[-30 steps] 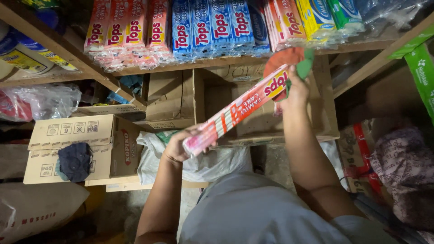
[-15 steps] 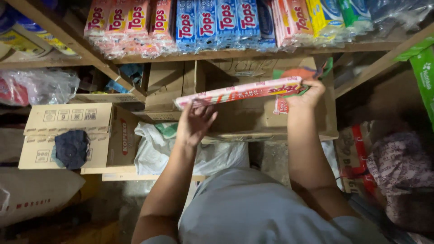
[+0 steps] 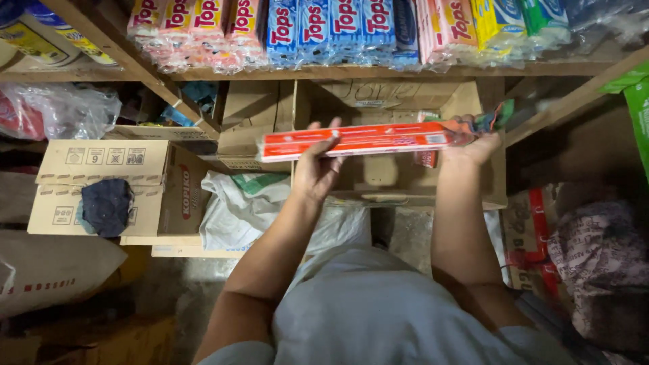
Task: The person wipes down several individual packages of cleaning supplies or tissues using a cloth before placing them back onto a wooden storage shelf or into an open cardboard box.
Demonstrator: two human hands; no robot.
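I hold a long red and white pack of biscuits (image 3: 368, 140) level in front of an open cardboard box (image 3: 405, 182) under a wooden shelf (image 3: 378, 71). My left hand (image 3: 316, 169) supports the pack's left end from below, thumb up at its edge. My right hand (image 3: 473, 138) grips the right end, together with a crumpled green and red wrapper (image 3: 497, 116). On the shelf above stand rows of pink, blue, yellow and green packs (image 3: 324, 27).
A closed cardboard box (image 3: 142, 182) with a dark cloth (image 3: 107, 206) on it stands at the left. White sacks (image 3: 236, 209) lie below the open box. Bags and red packaging (image 3: 595, 257) fill the right side. Plastic-wrapped goods (image 3: 54, 111) sit at the far left.
The long pack swung from a steep tilt to level and rose closer to the shelf. My left hand moved up with its left end.
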